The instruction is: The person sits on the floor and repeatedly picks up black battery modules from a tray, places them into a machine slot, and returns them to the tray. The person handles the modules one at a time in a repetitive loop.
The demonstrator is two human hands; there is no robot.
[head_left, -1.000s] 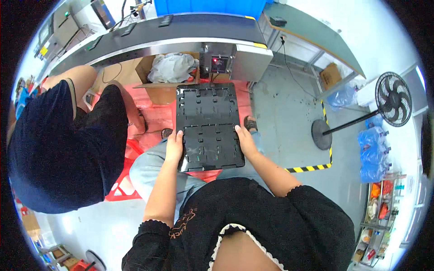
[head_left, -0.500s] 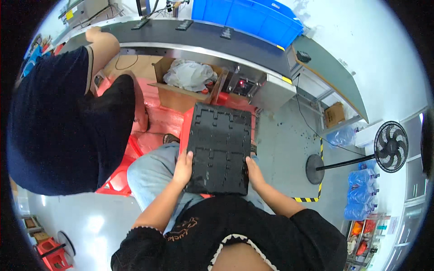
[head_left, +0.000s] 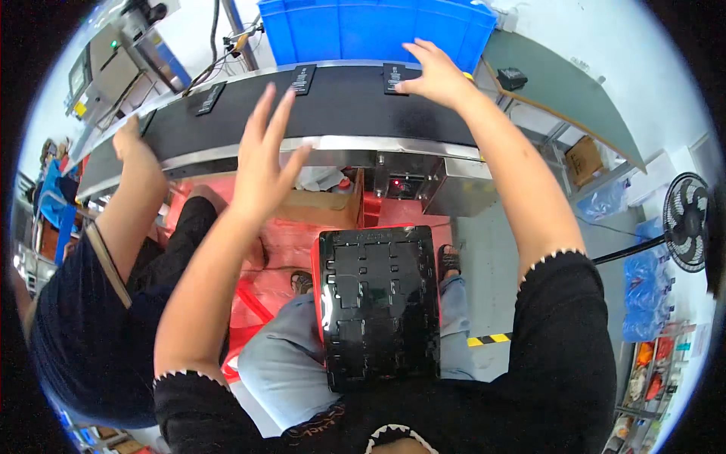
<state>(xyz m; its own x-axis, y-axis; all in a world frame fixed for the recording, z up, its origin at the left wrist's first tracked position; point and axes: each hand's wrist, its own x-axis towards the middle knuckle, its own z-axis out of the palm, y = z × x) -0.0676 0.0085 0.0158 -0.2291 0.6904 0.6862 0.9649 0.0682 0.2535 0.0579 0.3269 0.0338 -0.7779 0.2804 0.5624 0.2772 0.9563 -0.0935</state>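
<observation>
Far left, co-worker's hand (head_left: 127,138) at belt (head_left: 348,110). Next, person's left hand (head_left: 262,166), fingers spread wide, nothing held; black slab (head_left: 303,79) near fingertips. Black tray (head_left: 380,306) lies over person's lap (head_left: 280,359). Farther right, another slab (head_left: 394,77) on belt, blue bin (head_left: 374,30) behind; right hand (head_left: 442,77) beside it, grip wide, thumb at slab's edge, can't tell whether touching.

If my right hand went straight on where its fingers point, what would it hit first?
Probably the blue plastic bin beyond the conveyor belt, though how far your right hand sits from it is unclear.
</observation>
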